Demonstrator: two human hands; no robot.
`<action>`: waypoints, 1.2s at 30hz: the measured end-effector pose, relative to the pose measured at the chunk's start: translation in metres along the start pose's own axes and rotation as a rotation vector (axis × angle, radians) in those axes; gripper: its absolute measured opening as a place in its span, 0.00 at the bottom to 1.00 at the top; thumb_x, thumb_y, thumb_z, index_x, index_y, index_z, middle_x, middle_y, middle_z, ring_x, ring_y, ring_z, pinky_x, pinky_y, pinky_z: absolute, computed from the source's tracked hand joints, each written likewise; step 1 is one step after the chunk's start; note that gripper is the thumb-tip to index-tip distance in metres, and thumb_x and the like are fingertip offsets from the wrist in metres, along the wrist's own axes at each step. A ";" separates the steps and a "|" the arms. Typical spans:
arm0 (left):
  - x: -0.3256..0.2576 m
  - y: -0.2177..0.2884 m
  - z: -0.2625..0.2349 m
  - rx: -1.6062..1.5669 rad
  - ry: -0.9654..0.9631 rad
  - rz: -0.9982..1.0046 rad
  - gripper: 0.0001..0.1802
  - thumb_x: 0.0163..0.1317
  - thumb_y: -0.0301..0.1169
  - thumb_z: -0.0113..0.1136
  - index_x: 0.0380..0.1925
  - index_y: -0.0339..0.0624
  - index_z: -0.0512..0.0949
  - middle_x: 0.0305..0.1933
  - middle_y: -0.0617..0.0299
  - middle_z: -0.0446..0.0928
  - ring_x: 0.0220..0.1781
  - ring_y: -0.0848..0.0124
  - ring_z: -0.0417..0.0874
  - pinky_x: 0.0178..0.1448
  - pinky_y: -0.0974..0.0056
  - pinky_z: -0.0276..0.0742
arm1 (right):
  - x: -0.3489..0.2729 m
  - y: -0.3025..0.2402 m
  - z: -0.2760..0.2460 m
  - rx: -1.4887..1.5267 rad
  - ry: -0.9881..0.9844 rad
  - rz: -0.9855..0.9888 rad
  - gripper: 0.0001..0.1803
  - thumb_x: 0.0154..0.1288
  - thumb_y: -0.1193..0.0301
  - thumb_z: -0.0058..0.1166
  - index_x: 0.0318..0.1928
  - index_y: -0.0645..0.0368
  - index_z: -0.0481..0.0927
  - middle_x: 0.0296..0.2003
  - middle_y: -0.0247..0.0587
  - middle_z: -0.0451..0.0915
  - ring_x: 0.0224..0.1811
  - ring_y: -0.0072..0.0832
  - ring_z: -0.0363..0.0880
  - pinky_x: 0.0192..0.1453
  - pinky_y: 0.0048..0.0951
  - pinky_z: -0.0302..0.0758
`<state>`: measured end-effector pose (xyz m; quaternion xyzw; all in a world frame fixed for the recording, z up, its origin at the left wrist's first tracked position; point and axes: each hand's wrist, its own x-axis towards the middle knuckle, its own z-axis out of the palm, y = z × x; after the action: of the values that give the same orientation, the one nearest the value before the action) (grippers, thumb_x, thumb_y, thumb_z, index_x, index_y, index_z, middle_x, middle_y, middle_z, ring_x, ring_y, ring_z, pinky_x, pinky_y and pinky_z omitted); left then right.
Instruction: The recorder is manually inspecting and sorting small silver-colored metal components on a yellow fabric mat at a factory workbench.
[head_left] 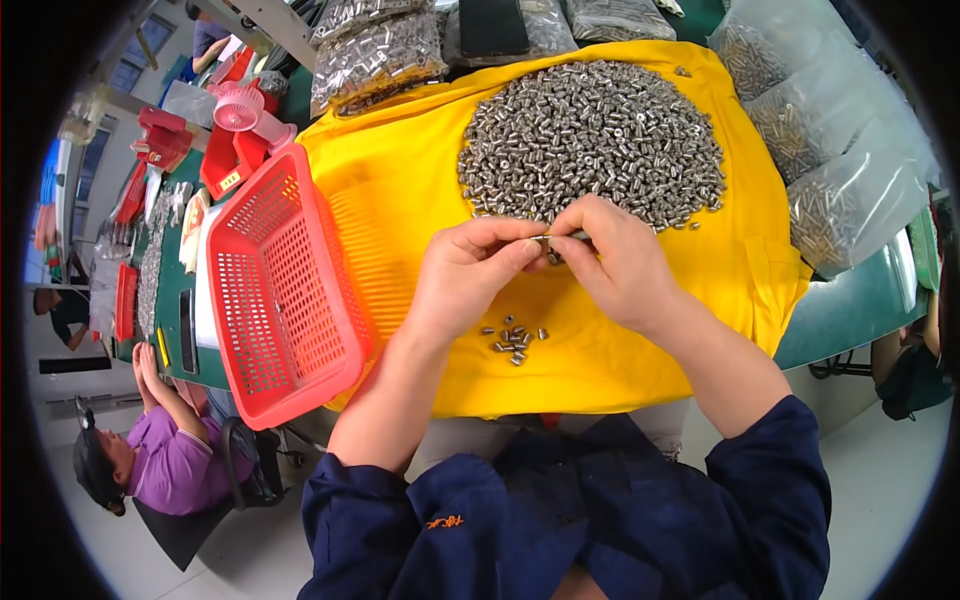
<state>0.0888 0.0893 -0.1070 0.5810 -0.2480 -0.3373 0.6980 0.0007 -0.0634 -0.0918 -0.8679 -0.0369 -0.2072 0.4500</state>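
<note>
My left hand [465, 272] and my right hand [618, 262] meet above a yellow cloth [400, 200], fingertips nearly touching. A thin metal pin [543, 238] shows between them, its left end pinched by my left thumb and forefinger. My right thumb and forefinger close on a small silver metal cylinder [580, 235], partly hidden by the fingers. Just beyond lies a large heap of small metal cylinders [600, 135]. Nearer to me, between my forearms, several loose metal cylinders [515, 342] are scattered on the cloth.
Left of the cloth, a red plastic basket [290, 300] stands tilted. Bags of metal parts [380, 60] and a dark phone [493, 27] lie at the back. Clear bags of small parts [825, 215] line the right side. A person in purple [185, 465] sits at lower left.
</note>
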 end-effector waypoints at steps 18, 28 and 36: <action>0.002 -0.004 0.003 -0.330 0.005 -0.005 0.10 0.59 0.22 0.51 0.41 0.34 0.75 0.34 0.60 0.77 0.34 0.74 0.78 0.43 0.71 0.75 | -0.003 -0.003 0.003 0.167 0.122 0.059 0.02 0.57 0.78 0.47 0.33 0.62 0.70 0.26 0.42 0.73 0.26 0.32 0.74 0.30 0.27 0.70; 0.000 -0.006 0.006 -0.319 -0.007 0.002 0.10 0.59 0.21 0.52 0.41 0.34 0.75 0.35 0.59 0.78 0.35 0.74 0.79 0.43 0.71 0.75 | -0.006 0.000 0.007 0.101 0.119 0.010 0.03 0.55 0.78 0.48 0.32 0.61 0.69 0.26 0.44 0.72 0.29 0.40 0.73 0.32 0.33 0.70; 0.000 -0.010 0.009 -0.161 0.041 0.131 0.09 0.58 0.20 0.53 0.39 0.34 0.76 0.36 0.58 0.78 0.36 0.73 0.79 0.44 0.71 0.76 | -0.007 0.004 0.013 0.121 0.154 0.013 0.03 0.56 0.78 0.47 0.31 0.61 0.68 0.26 0.44 0.71 0.29 0.41 0.72 0.33 0.35 0.68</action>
<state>0.0804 0.0823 -0.1146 0.5121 -0.2433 -0.2979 0.7680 -0.0006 -0.0545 -0.1048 -0.8209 -0.0091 -0.2676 0.5045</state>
